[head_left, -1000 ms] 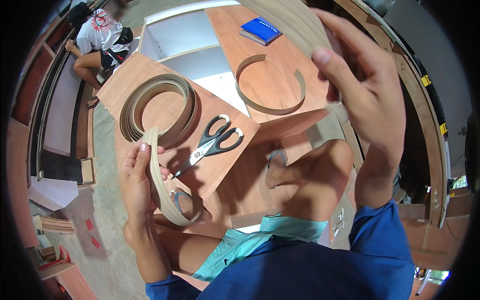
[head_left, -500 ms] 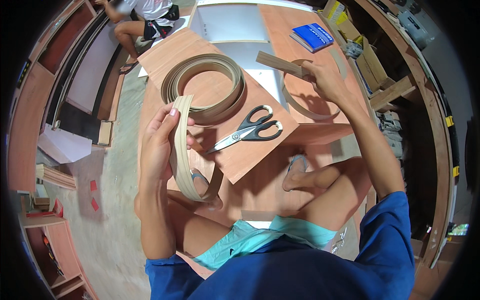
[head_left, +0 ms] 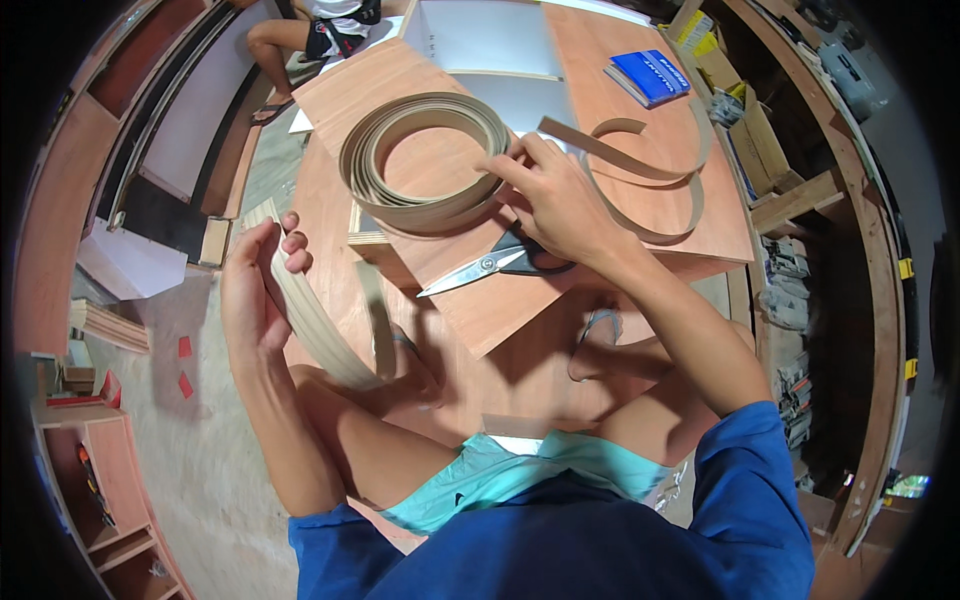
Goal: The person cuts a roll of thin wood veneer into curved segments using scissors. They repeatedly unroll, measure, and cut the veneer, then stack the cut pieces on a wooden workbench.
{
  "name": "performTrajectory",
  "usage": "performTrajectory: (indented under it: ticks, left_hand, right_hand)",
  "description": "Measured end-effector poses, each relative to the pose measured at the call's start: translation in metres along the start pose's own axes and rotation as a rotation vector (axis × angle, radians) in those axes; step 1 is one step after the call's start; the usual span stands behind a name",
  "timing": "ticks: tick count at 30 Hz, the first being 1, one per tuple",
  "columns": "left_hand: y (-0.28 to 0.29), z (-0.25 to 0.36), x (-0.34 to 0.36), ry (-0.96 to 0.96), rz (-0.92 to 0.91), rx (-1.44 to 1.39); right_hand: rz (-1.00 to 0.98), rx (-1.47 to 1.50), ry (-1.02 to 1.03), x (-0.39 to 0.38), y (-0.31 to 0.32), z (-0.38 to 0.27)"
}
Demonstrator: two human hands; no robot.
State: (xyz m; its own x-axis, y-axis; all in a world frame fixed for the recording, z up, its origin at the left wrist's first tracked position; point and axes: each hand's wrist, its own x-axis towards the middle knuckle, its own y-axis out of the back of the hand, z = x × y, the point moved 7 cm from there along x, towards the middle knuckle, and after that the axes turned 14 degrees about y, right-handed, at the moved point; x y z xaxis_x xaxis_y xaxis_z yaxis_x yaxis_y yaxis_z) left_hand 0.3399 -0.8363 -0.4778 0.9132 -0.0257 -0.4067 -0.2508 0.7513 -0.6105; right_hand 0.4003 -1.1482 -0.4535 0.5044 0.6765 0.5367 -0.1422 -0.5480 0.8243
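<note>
My left hand (head_left: 262, 285) grips a bundle of pale wood-grain edge-banding strips (head_left: 325, 330), which bends down past my knee and curls back up. My right hand (head_left: 560, 195) reaches over the scissors' black handles, fingers bent and apart. Its fingertips touch or nearly touch the right rim of a large coil of brown edge banding (head_left: 360, 200). The coil rests on a square wooden panel (head_left: 490, 320). Beside it lie the scissors (head_left: 480, 268), blades pointing left, handles partly hidden under my right hand. A loose curling strip (head_left: 695, 205) rests on the wooden surface to the right.
A blue booklet (head_left: 648, 78) lies on the wooden cabinet (head_left: 590, 40) at the far right. Another person's leg (head_left: 275, 55) shows at the back left. Wooden shelving with boxes (head_left: 765, 150) lines the right side. My feet are below the panel.
My right hand has let go of the loose strip and moved left to the coil, over the scissors. My left hand has shifted left and lower with its bundle.
</note>
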Motion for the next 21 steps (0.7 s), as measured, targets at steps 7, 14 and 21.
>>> performTrajectory:
  ticks: [7, 14, 21]
  left_hand:
    - [0.020, 0.003, 0.011, -0.095, 0.100, 0.126]
    - [-0.003, -0.011, 0.010, -0.087, 0.147, 0.215]
    - [-0.018, -0.044, 0.027, 0.006, 0.072, 0.334]
  right_hand:
    - [-0.177, -0.083, 0.136, 0.030, -0.031, 0.002]
    - [-0.031, -0.199, 0.271, 0.027, -0.012, -0.020]
    - [0.007, -0.211, 0.313, 0.026, 0.008, -0.058]
